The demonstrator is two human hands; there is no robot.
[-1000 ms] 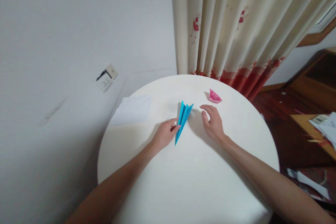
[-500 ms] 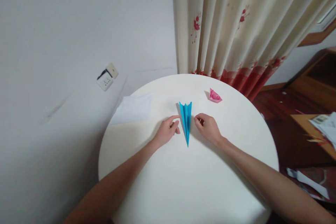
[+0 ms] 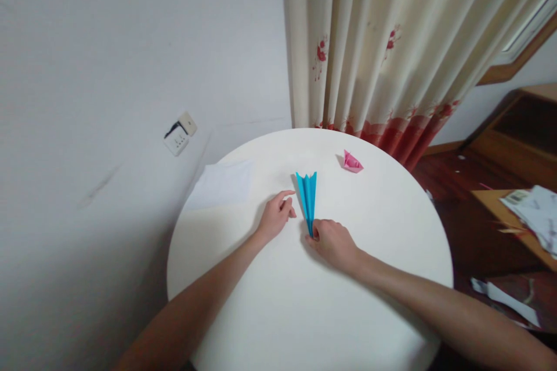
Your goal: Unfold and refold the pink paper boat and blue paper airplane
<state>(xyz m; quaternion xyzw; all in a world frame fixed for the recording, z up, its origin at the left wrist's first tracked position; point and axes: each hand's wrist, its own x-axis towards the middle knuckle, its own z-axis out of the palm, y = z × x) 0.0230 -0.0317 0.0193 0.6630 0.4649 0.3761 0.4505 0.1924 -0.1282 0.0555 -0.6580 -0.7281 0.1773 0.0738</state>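
Head view of a person seated at a round white table (image 3: 348,301), working with two bare hands. A narrow blue folded-paper dart (image 3: 307,197), shaped like a paper aeroplane, is lying near the middle of the tabletop with its pointed nose aimed toward the person and its notched tail aimed toward the curtain. The right hand (image 3: 333,242) is closing thumb and fingertips on the nose end of the dart; the fingers are pressed together on the paper, so the grip reads as a pinch at the tip, a hold that would be keeping the layered folds from springing apart. The left hand (image 3: 275,218) is resting on the table just beside the dart's left edge, fingers loosely curled and holding nothing, the forefinger reaching toward the paper but not clearly touching it; this placement suggests a steadying or guiding role alongside the fold.

Farther back, a small pink folded-paper figure (image 3: 350,162) is sitting apart from the dart, toward the right rear of the table. A flat sheet of white paper (image 3: 224,184) is lying at the table's left rear edge. Behind the table, a cream curtain with red flower print (image 3: 391,52) is hanging beside a plain white wall bearing a white wall socket (image 3: 179,134).
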